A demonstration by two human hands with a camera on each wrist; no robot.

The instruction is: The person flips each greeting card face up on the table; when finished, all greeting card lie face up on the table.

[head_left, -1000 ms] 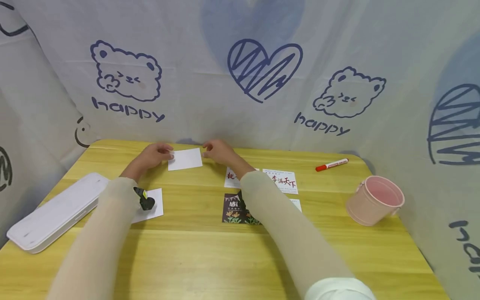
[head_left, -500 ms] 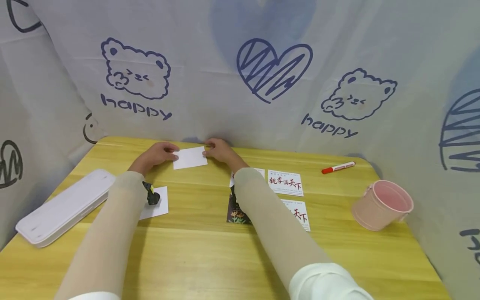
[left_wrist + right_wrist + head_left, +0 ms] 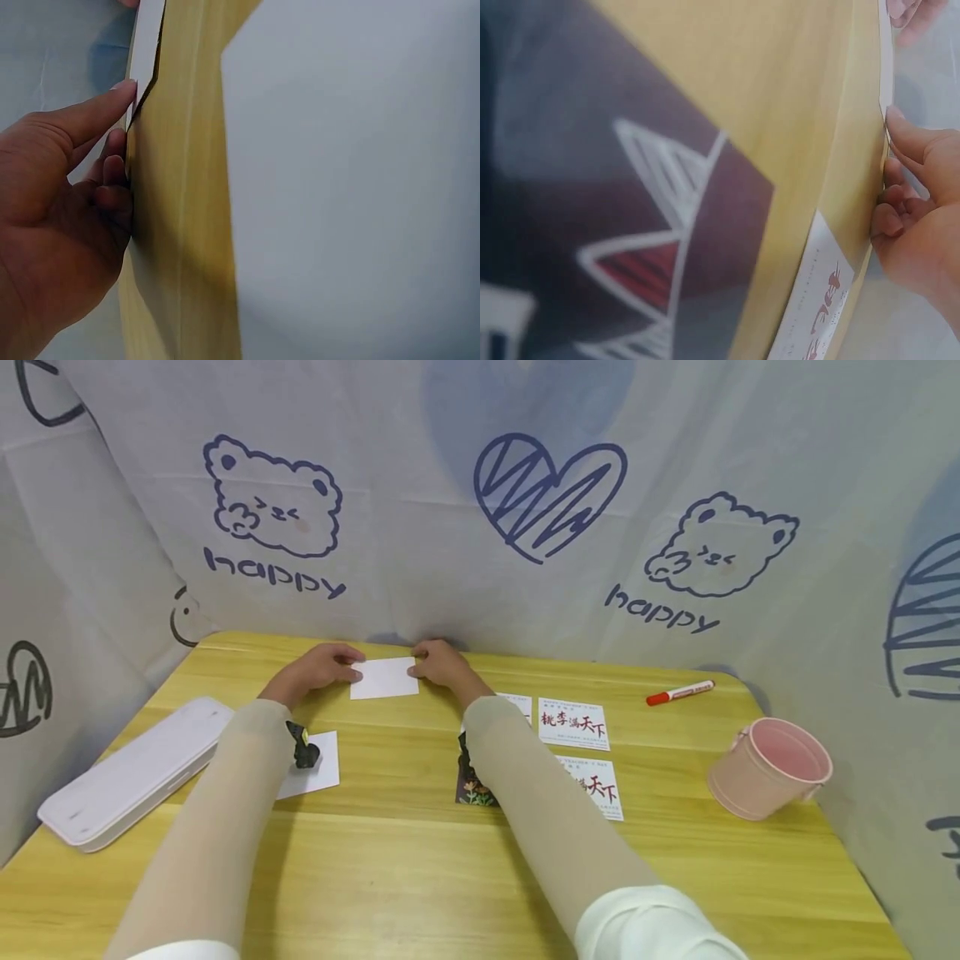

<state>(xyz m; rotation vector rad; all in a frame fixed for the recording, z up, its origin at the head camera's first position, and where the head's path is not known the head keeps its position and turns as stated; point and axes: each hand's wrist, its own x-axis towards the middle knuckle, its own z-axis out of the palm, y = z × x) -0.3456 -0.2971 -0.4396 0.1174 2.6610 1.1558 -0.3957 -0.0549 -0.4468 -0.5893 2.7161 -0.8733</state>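
A blank white card (image 3: 385, 679) lies near the table's back edge in the head view. My left hand (image 3: 322, 667) pinches its left end, and my right hand (image 3: 444, 667) pinches the right end. In the left wrist view the left thumb presses the card (image 3: 146, 52) near its corner, the other fingers curled beneath. The right wrist view shows the right thumb on the card's edge (image 3: 885, 60) in the same way. Another white card (image 3: 324, 774) lies by my left forearm, partly hidden by the sleeve and the black wrist camera.
White cards with red characters (image 3: 574, 724) and a dark floral card (image 3: 472, 792) lie partly under my right forearm. A red-capped marker (image 3: 679, 692) and a pink bucket (image 3: 768, 768) are at the right. At the left sits a long white case (image 3: 138, 768). A printed cloth (image 3: 420, 552) hangs behind.
The right thumb and fingers have closed the small gap to the card's right end, and the left ones hold its left end. The head view has shifted slightly.
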